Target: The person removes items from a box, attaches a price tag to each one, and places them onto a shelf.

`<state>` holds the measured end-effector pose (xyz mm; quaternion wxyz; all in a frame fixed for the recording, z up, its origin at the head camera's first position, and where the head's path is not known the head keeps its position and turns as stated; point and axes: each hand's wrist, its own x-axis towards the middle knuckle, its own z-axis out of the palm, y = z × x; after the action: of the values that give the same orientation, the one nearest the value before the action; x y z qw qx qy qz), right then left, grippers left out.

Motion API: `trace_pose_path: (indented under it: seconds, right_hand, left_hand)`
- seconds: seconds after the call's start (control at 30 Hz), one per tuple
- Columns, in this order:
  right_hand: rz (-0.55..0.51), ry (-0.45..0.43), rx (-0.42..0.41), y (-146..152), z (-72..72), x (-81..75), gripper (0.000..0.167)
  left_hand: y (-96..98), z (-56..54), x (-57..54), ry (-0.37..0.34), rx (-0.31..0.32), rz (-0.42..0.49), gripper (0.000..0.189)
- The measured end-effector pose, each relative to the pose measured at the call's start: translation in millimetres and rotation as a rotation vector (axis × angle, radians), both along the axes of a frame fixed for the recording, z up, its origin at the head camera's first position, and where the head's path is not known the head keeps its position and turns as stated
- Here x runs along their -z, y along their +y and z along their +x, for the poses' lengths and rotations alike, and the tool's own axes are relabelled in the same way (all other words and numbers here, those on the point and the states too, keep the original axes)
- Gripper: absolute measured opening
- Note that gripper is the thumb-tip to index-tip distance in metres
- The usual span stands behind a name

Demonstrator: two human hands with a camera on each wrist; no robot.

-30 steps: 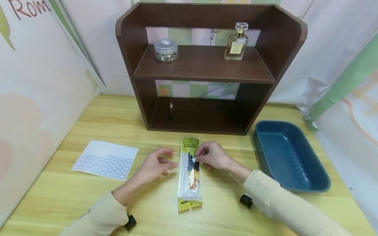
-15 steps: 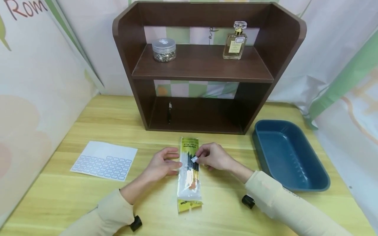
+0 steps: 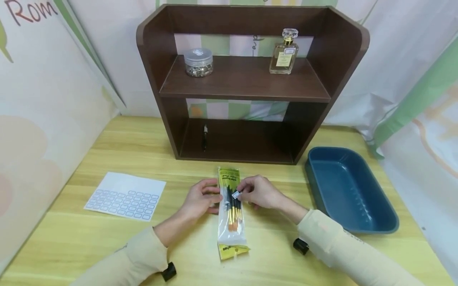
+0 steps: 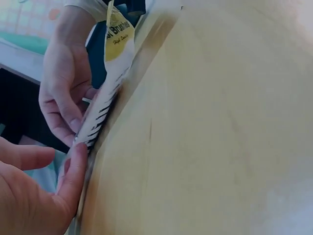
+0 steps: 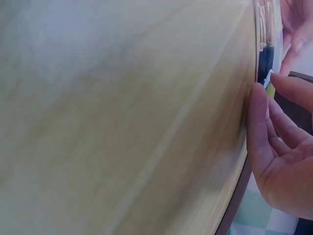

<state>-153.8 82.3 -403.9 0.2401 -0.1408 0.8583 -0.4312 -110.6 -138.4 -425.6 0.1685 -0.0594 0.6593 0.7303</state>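
Observation:
A clear pack of paint brushes (image 3: 232,228), with yellow ends, lies lengthwise on the table in front of the shelf. My right hand (image 3: 261,192) pinches a small white blue-bordered label (image 3: 235,194) between thumb and index finger, over the dark brush handles. In the right wrist view the label (image 5: 268,78) shows between those fingertips, close by the pack. My left hand (image 3: 202,200) is at the pack's left edge, its thumb overlapping the plastic in the head view. In the left wrist view a finger (image 4: 76,166) touches the pack's side while the thumb stands apart from it.
A sheet of blue-bordered labels (image 3: 125,196) lies to the left. Behind stands a brown two-tier shelf (image 3: 247,85) with a lidded jar (image 3: 198,63), a perfume bottle (image 3: 284,55) and a dark pen (image 3: 204,139). A blue bin (image 3: 352,190) sits on the right.
My left hand has moved right to the pack's edge. The pack has turned slightly, its near end shifting right. The right hand keeps the label over the handles.

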Motion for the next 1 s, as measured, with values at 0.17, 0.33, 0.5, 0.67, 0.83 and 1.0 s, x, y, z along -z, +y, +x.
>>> trace_pose_path:
  seconds: [0.17, 0.33, 0.5, 0.67, 0.83, 1.0]
  right_hand:
    - [-0.041, 0.029, -0.059, 10, 0.3, -15.1, 0.025]
    - [-0.062, 0.124, -0.101, 32, -3.5, -45.8, 0.027]
    - [-0.065, 0.228, -0.040, 69, -7.6, -85.8, 0.025]
    - [-0.119, 0.358, 0.133, 105, -11.4, -124.0, 0.029]
    - [-0.154, 0.510, 0.369, 129, -20.9, -159.3, 0.034]
    - [-0.373, 0.548, 0.594, 145, -36.8, -194.4, 0.032]
  left_hand:
    - [1.1, -1.6, 1.7, -0.007, -0.022, -0.031, 0.059]
    - [1.6, -1.7, 2.1, -0.011, -0.030, -0.041, 0.060]
    - [3.7, -2.1, -1.0, -0.013, -0.024, -0.045, 0.061]
    - [5.1, -0.9, -2.4, -0.015, -0.033, -0.044, 0.060]
    - [5.5, -0.7, -2.3, -0.017, -0.036, -0.040, 0.059]
    - [5.1, -0.7, -0.9, -0.016, -0.028, -0.020, 0.059]
